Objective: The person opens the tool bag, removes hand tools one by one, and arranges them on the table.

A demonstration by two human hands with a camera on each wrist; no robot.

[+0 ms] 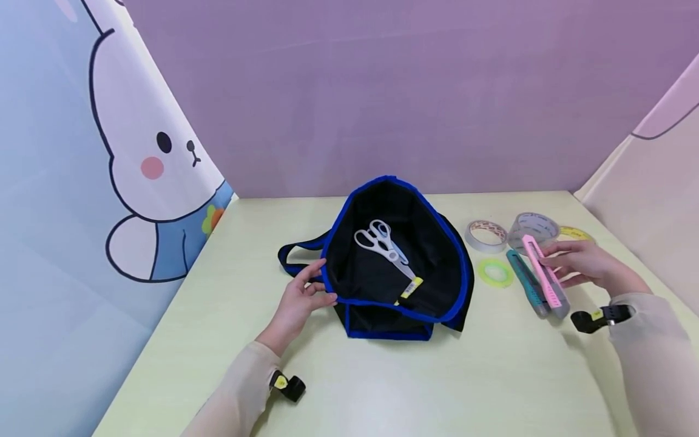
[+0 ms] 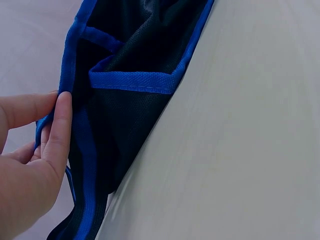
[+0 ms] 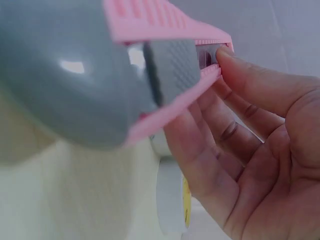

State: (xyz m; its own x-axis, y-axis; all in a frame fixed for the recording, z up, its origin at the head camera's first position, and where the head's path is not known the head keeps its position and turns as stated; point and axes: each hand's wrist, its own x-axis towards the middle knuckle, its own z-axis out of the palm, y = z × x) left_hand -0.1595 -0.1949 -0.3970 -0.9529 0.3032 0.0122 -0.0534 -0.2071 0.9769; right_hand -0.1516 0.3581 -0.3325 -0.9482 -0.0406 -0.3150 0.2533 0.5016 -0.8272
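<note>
A black fabric bag (image 1: 349, 249) with blue trim stands with its mouth toward me in the head view. Inside it lie white-handled scissors (image 1: 377, 243) and a yellow-labelled item (image 1: 409, 290). My left hand (image 1: 299, 298) pinches the bag's blue edge between thumb and fingers, as the left wrist view also shows at the trim (image 2: 67, 65). My right hand (image 1: 581, 264) holds a pink and grey utility knife (image 1: 540, 270) between thumb and fingers; its pink body (image 3: 170, 107) fills much of the right wrist view. Beside it a teal utility knife (image 1: 525, 280) lies on the table.
Several tape rolls sit at the right: a white roll (image 1: 483, 246), a clear wide roll (image 1: 516, 233), a yellow roll (image 1: 576, 233) and a thin green roll (image 1: 496, 283). A bag strap (image 1: 289, 246) loops out at the left. Purple cloth (image 1: 404, 103) backs the table (image 1: 349, 382).
</note>
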